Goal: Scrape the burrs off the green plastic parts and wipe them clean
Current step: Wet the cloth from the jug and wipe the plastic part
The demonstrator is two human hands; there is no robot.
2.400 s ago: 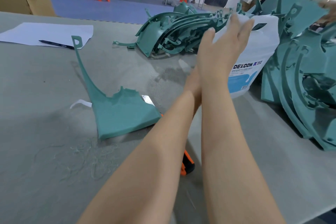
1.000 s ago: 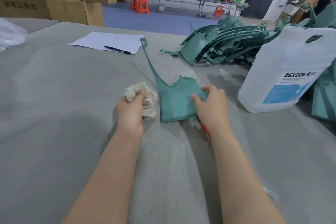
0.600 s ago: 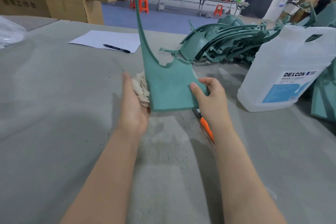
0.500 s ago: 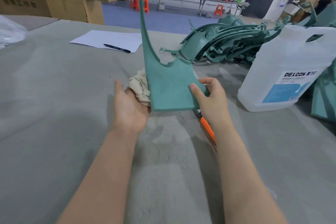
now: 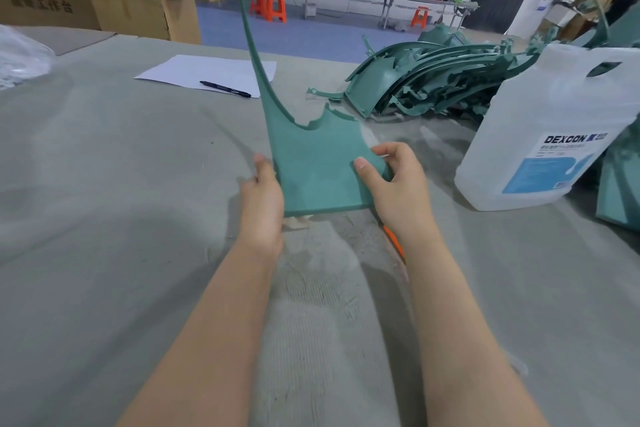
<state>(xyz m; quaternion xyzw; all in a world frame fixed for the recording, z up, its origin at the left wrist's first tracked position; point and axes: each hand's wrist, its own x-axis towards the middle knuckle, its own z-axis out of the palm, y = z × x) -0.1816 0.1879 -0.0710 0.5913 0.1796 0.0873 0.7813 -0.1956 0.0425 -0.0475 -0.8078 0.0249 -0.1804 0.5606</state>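
Note:
A green plastic part [image 5: 311,166] with a long thin arm stands upright over the grey table [image 5: 104,218]. My right hand [image 5: 391,184] pinches its lower right edge, thumb on the front face. My left hand [image 5: 263,198] is at the part's left edge with the thumb up beside it. Its fingers reach behind the part and are hidden. A scrap of beige cloth [image 5: 296,221] shows just under the part's lower edge by that hand; most of the cloth is hidden.
An orange-handled knife [image 5: 394,243] lies on the table under my right wrist. A white DEXCON jug [image 5: 554,135] stands to the right. Green parts are piled behind [image 5: 433,80] and at the far right. Paper with a pen [image 5: 225,88] lies at the back left.
The part went from flat on the table to upright in my right hand. My left hand with the cloth moved from beside it to behind it, hiding the cloth.

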